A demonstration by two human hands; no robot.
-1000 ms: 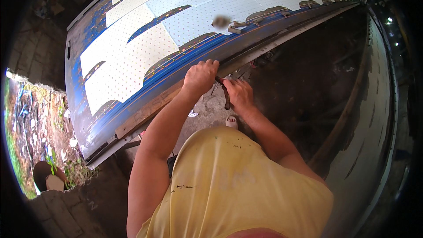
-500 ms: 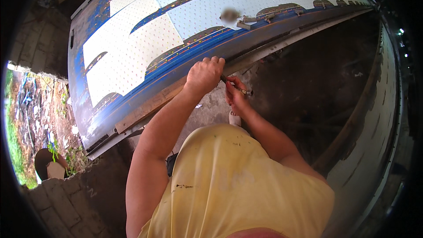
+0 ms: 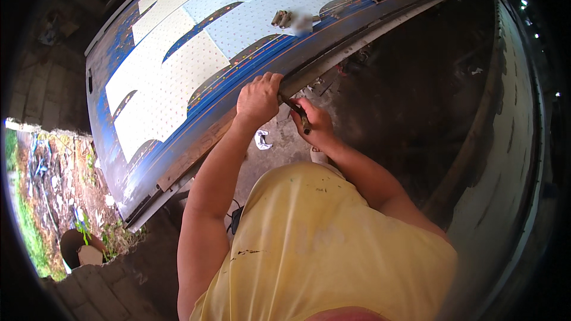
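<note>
Grasping a dark, slender metal tool [image 3: 304,120] in the grip of the right hand [image 3: 317,123], near the edge of a long blue-and-grey counter [image 3: 333,35], with left hand [image 3: 259,98] curled there, contents indiscernible.

Both arms [image 3: 205,202] extend forward, the left hand [image 3: 258,98] farther out, back upward, the right hand [image 3: 315,123] curled near it.
</note>
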